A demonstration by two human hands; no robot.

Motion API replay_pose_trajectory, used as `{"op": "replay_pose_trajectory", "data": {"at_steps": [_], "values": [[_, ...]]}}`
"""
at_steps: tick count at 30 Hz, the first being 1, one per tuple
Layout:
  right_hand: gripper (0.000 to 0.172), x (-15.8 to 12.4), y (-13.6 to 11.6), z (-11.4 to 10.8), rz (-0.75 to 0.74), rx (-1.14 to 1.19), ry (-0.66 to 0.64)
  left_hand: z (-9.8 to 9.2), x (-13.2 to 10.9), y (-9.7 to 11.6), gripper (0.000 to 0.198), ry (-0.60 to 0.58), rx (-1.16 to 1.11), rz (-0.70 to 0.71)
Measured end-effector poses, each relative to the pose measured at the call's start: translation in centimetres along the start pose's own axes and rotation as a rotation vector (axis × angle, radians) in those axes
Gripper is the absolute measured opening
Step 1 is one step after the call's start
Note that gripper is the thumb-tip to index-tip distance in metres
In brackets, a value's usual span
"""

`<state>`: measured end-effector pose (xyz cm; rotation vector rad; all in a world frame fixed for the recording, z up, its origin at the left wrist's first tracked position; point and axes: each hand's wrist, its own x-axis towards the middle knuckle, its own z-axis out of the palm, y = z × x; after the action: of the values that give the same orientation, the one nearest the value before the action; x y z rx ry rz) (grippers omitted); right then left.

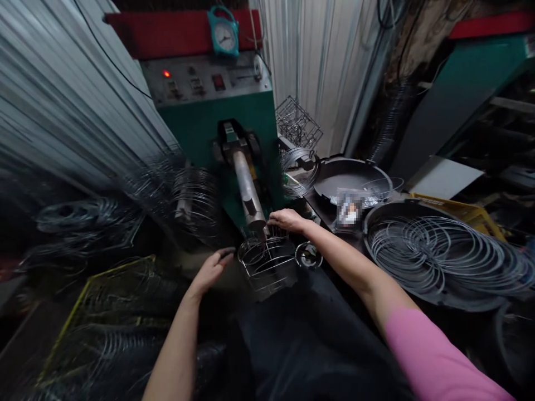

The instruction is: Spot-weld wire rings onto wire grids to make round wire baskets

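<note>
We judge the step in hand to be setting a wire frame (271, 260) at the tip of the machine's metal arm (248, 186), perhaps for a joint, since the frame sits right below that tip, between our hands and just beyond the dark cloth (305, 334) over our lap. Our right hand (287, 220) is beside the tip with its fingers curled inward; they look pinched together, but whether they grasp a wire we cannot tell. Our left hand (214, 268) has nothing visible in it: the fingers are loosely extended, the grip released, their ends just beside the frame's left edge, and we cannot make out whether they touch it. As we see it, the next move calls for lining up the wire under the tip, steadying the frame from the left, and having our right fingers clear of the tip. Room is tight on the right, where a small dish (321, 259) lies just beside the frame and a wide pan (463, 303) of wire rings (438, 256) stands farther out, past our forearm. On the left, a dark gap parts our hand from the coils (196, 195) and the yellow-edged crate (63, 334), so that side seems to offer more space. Ahead, the green machine (188, 125) bounds our reach.
</note>
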<state>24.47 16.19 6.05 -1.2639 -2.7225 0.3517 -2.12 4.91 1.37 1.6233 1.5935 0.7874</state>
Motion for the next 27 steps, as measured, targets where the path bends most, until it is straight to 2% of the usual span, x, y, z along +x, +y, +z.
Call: {"op": "replay_pose_trajectory", "data": {"at_steps": [2,4,9,13,17,20,23,27], "values": [[0.033,-0.2,0.1,0.2,0.028,0.019,0.015,0.5,-1.7,-1.2,0.047,-0.113,-0.06,-0.02],[0.033,-0.4,0.1,0.5,0.042,0.045,0.012,1.3,-2.7,-2.1,0.045,-0.146,-0.109,-0.024],[0.029,-1.1,0.2,1.1,0.042,0.125,-0.036,3.2,-3.1,-3.0,0.041,0.028,-0.115,0.013],[0.026,-2.1,0.2,1.5,0.031,0.194,-0.017,3.1,-4.5,-1.6,0.035,-0.005,-0.049,0.104],[0.024,-3.4,-0.3,2.8,0.053,0.311,0.05,1.9,-7.1,1.7,0.025,-0.1,0.202,0.372],[0.022,-4.5,-1.1,4.2,0.117,0.428,0.138,0.5,-9.3,3.2,0.022,-0.079,0.463,0.611],[0.024,-5.4,-2.2,5.1,0.181,0.494,0.193,-1.5,-12.2,3.0,0.024,-0.015,0.665,0.735],[0.023,-5.9,-3.5,4.9,0.183,0.472,0.163,-5.0,-17.6,0.8,0.035,0.071,0.757,0.699]]}}
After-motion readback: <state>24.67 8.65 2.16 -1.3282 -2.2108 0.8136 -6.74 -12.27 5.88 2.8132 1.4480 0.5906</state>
